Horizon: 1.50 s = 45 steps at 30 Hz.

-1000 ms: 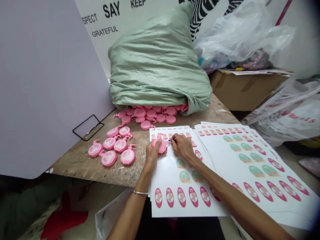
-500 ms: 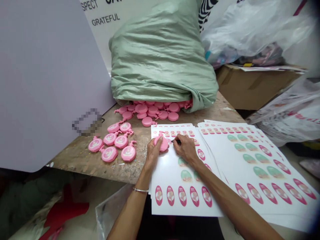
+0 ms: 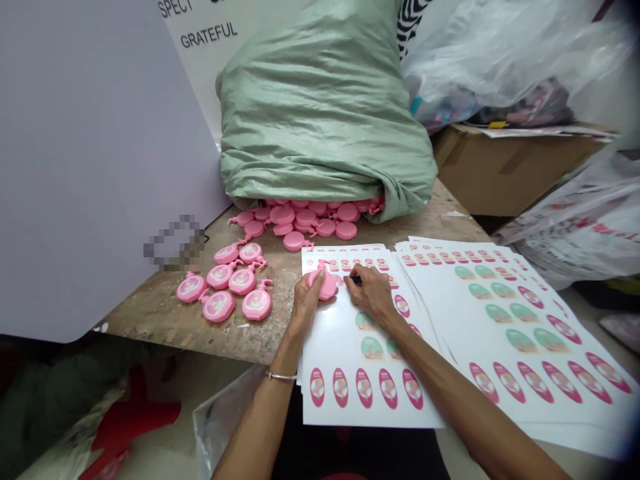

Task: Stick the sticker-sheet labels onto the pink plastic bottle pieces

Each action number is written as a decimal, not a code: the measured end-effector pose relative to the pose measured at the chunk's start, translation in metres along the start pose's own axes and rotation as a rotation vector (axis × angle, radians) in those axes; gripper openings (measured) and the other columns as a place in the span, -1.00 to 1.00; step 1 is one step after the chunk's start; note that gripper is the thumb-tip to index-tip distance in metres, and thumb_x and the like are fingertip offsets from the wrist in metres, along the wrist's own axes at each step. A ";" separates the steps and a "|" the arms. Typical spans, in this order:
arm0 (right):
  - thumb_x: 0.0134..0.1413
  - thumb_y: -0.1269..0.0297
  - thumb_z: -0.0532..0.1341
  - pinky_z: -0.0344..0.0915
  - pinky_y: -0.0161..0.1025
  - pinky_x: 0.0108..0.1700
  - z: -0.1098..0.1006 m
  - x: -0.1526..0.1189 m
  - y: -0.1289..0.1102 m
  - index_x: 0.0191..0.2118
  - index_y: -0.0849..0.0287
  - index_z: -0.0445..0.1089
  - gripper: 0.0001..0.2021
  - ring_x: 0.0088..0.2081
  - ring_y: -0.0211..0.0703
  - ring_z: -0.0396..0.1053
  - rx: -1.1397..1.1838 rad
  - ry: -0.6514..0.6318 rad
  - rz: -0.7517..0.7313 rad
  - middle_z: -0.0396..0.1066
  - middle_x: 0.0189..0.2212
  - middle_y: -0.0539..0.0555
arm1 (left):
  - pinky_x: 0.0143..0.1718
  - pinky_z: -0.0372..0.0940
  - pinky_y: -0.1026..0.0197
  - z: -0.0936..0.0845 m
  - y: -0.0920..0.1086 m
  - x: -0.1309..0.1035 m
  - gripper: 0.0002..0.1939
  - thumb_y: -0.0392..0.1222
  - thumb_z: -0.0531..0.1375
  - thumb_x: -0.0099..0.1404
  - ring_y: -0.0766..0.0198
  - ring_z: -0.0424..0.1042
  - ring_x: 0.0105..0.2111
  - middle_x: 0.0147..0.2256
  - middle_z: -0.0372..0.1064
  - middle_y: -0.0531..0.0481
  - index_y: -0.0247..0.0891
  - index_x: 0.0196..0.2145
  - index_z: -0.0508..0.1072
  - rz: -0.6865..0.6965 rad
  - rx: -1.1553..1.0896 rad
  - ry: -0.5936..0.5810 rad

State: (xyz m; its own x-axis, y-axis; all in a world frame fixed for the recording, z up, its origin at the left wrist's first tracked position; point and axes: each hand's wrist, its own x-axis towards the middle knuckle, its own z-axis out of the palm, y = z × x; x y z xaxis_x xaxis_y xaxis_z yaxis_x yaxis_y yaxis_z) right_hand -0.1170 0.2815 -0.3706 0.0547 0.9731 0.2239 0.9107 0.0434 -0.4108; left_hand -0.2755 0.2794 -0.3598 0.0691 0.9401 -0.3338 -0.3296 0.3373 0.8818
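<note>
My left hand [image 3: 303,300] is closed around a round pink plastic piece [image 3: 325,285] with a small spout, its face turned toward me and plain. Just right of it, my right hand [image 3: 371,290] pinches a small dark tool [image 3: 356,280] whose kind I cannot make out. The tool's tip is over the sticker sheet [image 3: 340,347], near a pale pink spot. Printed on that sheet are pink ovals, green domes and a row of small labels. To the left lie several pink pieces [image 3: 243,280] with stickers on their faces.
More plain pink pieces [image 3: 300,219] spill from a big green sack [image 3: 325,113] at the back of the worn table [image 3: 165,317]. A second stack of sticker sheets [image 3: 455,300] lies to the right. Beyond are a cardboard box [image 3: 520,163] and plastic bags [image 3: 590,213]. A pale panel [image 3: 100,167] stands left.
Both hands stay almost in place. My right hand has shifted very slightly, its tool still at the sheet, and the whole view has drifted slightly.
</note>
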 end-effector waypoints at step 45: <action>-0.15 -0.14 0.28 0.25 -0.31 -0.36 -0.056 0.027 -0.009 -0.40 0.20 0.44 -0.56 -0.42 -0.25 0.30 0.871 -0.218 0.208 0.40 -0.50 0.01 | -0.33 0.46 0.15 -0.004 0.012 -0.022 -0.50 0.15 0.27 0.12 0.25 0.48 -0.39 -0.34 0.40 -0.06 -0.33 -0.17 0.40 0.121 -0.262 -0.009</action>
State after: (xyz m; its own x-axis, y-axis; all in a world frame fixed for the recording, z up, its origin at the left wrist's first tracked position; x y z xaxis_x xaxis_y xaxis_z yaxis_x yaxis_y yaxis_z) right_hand -0.1010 0.2947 -0.3113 0.0242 0.9976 -0.0644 0.2561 -0.0685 -0.9642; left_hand -0.2847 0.2623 -0.3431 0.0217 0.9736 -0.2272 -0.5682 0.1990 0.7985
